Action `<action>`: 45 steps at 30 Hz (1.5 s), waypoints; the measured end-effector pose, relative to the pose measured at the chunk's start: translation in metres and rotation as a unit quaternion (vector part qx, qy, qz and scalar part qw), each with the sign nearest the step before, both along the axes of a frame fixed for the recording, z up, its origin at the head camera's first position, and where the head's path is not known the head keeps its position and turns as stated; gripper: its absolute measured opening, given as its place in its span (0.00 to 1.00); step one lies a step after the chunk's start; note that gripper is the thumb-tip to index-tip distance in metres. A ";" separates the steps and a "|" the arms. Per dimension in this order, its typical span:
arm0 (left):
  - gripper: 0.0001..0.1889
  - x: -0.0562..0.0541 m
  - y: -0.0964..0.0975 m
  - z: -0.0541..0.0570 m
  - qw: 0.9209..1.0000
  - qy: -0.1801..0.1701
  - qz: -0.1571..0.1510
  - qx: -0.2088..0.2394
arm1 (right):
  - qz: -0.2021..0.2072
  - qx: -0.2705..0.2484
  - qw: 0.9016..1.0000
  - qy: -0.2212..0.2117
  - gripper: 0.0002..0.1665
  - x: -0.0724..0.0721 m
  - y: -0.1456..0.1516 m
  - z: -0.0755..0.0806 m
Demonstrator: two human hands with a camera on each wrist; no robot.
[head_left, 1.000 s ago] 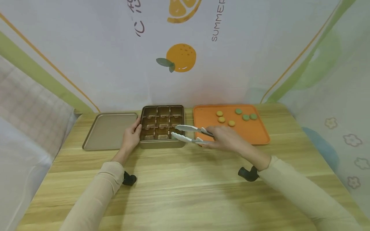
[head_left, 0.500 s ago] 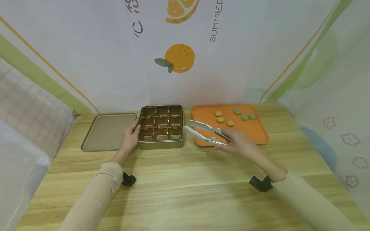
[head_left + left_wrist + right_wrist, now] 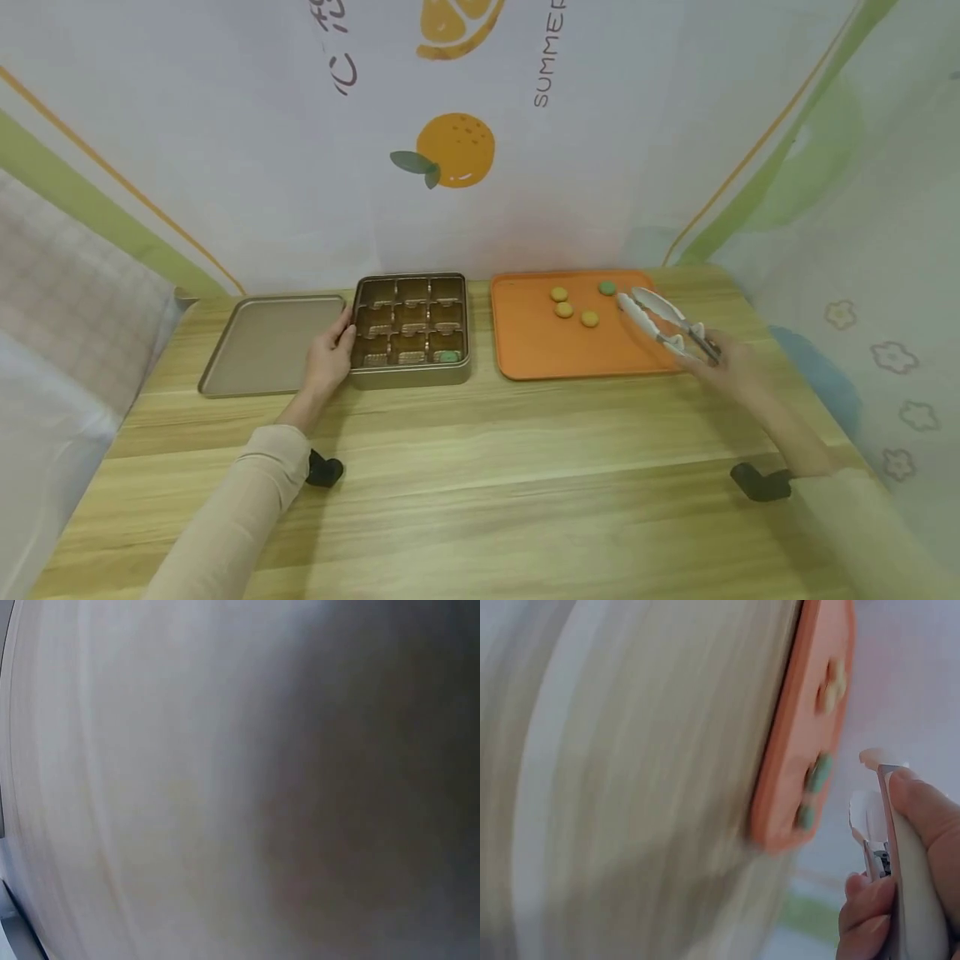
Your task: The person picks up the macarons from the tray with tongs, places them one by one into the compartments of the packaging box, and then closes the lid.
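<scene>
My right hand [image 3: 731,367] grips a pair of tongs [image 3: 686,333] with pale tips. The tips are spread over the right end of the orange tray [image 3: 540,358]. A green cookie [image 3: 607,288] lies just left of the tips, and others are partly hidden behind them; the right wrist view shows green cookies [image 3: 821,772] on the tray. Three yellow cookies [image 3: 590,319] lie further left. My left hand [image 3: 328,360] rests with its fingers against the left side of a bronze tin [image 3: 408,377]. A single green cookie [image 3: 449,357] sits in its front right compartment.
A flat bronze lid [image 3: 273,342] lies left of the tin, partly behind the left hand. Behind the wooden table [image 3: 480,483] hangs a white cloth [image 3: 300,183] with orange prints. The left wrist view shows mostly blurred surface.
My right hand has carried the tongs from over the tin to the right end of the orange tray. The green cookie in the tin has come into view. The left hand stays at the tin.
</scene>
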State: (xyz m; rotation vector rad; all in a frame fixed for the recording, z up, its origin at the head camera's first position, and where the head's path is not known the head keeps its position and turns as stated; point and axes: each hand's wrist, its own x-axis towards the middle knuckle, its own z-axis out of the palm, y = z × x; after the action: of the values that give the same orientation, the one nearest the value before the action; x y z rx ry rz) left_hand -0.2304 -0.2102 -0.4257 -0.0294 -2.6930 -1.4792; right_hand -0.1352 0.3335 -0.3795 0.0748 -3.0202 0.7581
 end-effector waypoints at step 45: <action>0.25 0.002 0.000 0.000 1.000 -0.011 -0.007 -0.004 | 0.091 0.171 0.973 -0.127 0.40 -0.059 0.051 0.048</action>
State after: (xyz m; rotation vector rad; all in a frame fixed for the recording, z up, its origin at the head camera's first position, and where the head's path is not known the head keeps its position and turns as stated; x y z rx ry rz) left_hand -0.2286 -0.2105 -0.4258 -0.0312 -2.7214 -1.4817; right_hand -0.1945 0.3850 -0.3314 0.2849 -3.3923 0.2598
